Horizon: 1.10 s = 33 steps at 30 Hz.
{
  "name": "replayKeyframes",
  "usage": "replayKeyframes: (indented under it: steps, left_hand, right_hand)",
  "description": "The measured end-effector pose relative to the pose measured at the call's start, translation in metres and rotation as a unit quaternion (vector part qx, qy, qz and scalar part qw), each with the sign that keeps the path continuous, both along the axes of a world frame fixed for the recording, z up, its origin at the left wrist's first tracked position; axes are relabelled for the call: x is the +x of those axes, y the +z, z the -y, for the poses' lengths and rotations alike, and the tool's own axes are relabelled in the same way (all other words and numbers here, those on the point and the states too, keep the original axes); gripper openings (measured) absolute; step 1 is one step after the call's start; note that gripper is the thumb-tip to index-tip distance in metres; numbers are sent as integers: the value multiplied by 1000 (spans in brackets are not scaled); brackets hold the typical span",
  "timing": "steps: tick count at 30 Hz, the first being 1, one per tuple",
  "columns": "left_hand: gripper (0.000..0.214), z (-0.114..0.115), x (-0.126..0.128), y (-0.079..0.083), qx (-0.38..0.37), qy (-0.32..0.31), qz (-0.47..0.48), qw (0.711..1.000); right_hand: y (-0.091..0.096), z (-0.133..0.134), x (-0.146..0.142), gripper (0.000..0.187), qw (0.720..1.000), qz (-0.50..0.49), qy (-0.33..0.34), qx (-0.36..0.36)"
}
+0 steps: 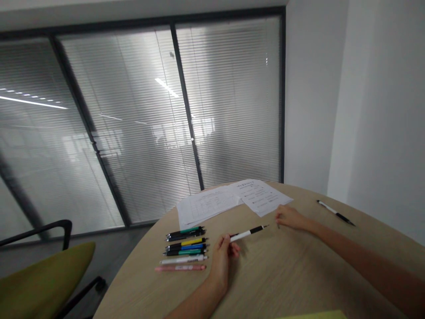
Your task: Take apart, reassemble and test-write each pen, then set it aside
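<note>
My left hand (223, 254) is closed around the rear of a white pen with a black grip (246, 234), whose thin tip points right. A short gap from that tip, my right hand (288, 218) has its fingers pinched together over the table. Something small and dark seems to show under those fingertips, too small to name. Left of my left hand several pens lie in a row, among them a yellow and black pen (189, 242), a white pen (183, 259) and a pink pen (181, 268). Another white and black pen (336, 212) lies at the right.
Printed sheets (209, 204) lie at the far side of the round wooden table (265, 283). A green chair (46, 270) stands at the left. Behind the table are a glass partition with blinds (232, 97) and a white wall (312, 102). A yellow edge (315, 315) shows at the bottom.
</note>
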<state>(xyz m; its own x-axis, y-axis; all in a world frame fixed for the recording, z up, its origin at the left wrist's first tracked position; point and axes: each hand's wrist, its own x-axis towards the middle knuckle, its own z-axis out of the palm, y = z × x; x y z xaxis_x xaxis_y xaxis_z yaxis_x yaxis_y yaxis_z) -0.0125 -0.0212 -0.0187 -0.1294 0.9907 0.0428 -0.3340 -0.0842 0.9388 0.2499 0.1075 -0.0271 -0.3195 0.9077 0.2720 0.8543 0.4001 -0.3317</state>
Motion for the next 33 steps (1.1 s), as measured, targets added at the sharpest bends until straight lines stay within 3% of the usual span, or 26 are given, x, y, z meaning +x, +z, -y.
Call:
replayKeyframes:
  steps: [7,15,23,33]
  left_hand:
    - [30,-2,-1,-3,1,-2,0,1000]
    - [32,0,1,-1,-3,-7,-3,1000]
    - [35,-1,0,-2,-4,-6,-25,1000]
    - [34,1,1,-1,1,16,-25,1000]
  right_hand:
    - [8,9,-9,17,999,-7,34,33]
    - [28,61,-36,21,977,-79,171,98]
    - [35,81,-47,17,975,46,148,158]
    - [29,75,-4,17,977,83,81,180]
